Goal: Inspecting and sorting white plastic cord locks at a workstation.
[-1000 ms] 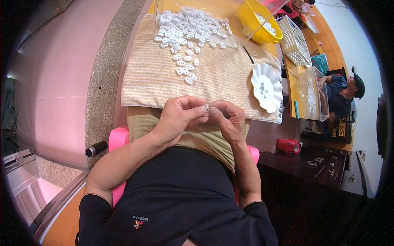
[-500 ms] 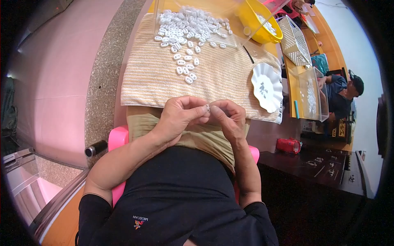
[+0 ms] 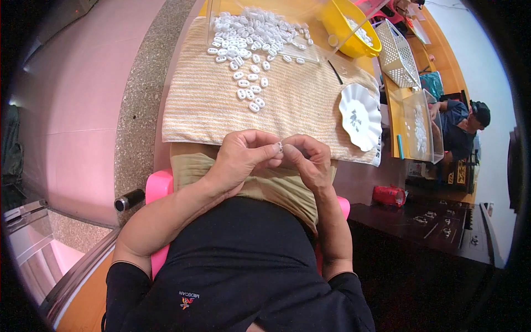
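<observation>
Above my lap, at the near edge of the towel, both my hands meet fingertip to fingertip. My left hand (image 3: 246, 155) pinches a small white plastic piece (image 3: 280, 147) between thumb and forefinger. It resembles the oval two-holed pieces on the towel, though fingers cover most of it. Against its other side, the thumb and forefinger of my right hand (image 3: 310, 157) are closed in a pinch; whatever lies between them is too small to make out. Several loose white oval pieces (image 3: 254, 89) trail toward me from a large heap (image 3: 249, 33) of the same kind.
A striped towel (image 3: 204, 105) covers the table. At its right lie a white wavy-edged dish (image 3: 357, 119) and a thin black stick (image 3: 335, 72). Beyond are a clear tray, a yellow basin (image 3: 332, 25) and a white perforated basket (image 3: 399, 55). Another person (image 3: 462, 127) sits at the right.
Both hands keep nearly the same place and pinch. The small white piece between my fingertips looks slightly turned. Nothing on the towel has visibly moved.
</observation>
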`<state>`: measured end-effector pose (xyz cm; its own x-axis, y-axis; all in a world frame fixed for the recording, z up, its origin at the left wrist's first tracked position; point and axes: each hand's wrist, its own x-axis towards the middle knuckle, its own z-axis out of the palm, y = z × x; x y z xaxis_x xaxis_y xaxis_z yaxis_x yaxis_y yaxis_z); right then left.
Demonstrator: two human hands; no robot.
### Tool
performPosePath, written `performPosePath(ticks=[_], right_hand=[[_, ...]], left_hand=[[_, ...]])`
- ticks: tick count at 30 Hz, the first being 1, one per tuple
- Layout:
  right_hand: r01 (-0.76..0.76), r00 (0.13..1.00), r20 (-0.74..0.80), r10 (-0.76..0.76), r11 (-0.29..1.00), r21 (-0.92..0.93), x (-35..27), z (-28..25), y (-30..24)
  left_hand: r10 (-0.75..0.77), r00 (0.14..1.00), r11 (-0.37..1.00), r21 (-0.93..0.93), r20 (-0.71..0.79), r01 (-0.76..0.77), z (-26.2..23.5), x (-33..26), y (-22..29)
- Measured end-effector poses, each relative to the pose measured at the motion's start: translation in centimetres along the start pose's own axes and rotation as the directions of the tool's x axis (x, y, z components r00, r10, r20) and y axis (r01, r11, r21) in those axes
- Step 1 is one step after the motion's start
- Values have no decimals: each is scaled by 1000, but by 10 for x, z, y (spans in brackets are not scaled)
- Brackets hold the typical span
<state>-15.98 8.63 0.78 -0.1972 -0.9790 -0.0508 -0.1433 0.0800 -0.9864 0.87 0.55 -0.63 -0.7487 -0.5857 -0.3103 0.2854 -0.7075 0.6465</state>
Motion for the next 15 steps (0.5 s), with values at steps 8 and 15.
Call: performPosePath(ticks=[8,15], right_hand=[[-54,998,18,53,998,24,-1,0,-1],[-36,999,20,36,999,20,0,1,2]], left_hand=[[13,1000,999,39,18,-14,-1,-1,0],[42,999,999,18,24,-42,0,0,-2]])
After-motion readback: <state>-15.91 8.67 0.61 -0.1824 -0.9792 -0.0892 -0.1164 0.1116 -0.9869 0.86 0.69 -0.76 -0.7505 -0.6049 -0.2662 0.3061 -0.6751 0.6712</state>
